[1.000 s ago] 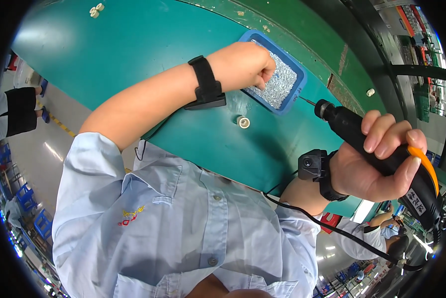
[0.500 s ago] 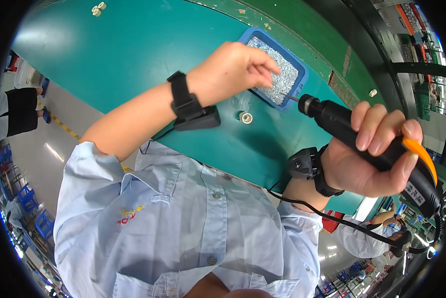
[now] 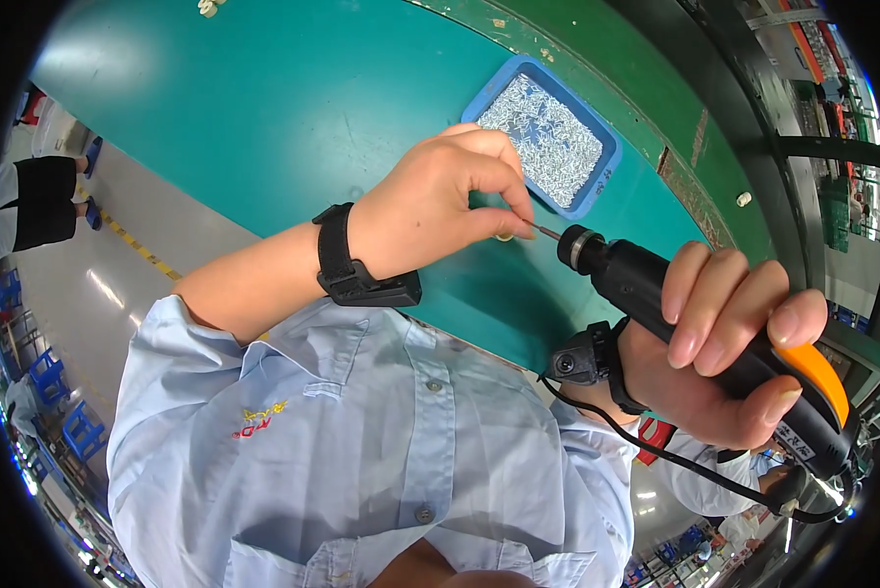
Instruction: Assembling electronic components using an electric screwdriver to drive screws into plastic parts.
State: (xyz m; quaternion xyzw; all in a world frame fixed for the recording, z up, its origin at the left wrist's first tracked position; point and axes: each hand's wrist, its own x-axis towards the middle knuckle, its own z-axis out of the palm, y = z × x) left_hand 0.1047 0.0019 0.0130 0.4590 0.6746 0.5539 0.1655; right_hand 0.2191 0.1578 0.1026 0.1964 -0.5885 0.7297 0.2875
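Observation:
My right hand (image 3: 704,343) is wrapped round a black electric screwdriver (image 3: 636,279) with an orange lever. Its thin bit (image 3: 548,232) points left toward my left hand (image 3: 440,196). Thumb and forefinger of that hand are pinched together at the tip of the bit; whatever lies between them is too small to make out. Just beyond my left hand stands a blue tray (image 3: 611,162) holding many small silvery screw-like pieces (image 3: 567,162). Under my left thumb shows the edge of a small round part (image 3: 503,237), mostly hidden by the hand.
The tray stands on a green work table (image 3: 263,118). Small cream-coloured parts (image 3: 209,8) lie at its far left, and another (image 3: 744,199) sits to the right. A black cable (image 3: 655,451) runs below the screwdriver. Other people are in the background.
My left hand has moved from over the tray back toward me, and its fingertips now meet the bit. The screwdriver has shifted slightly left and down. The small round part is now mostly covered.

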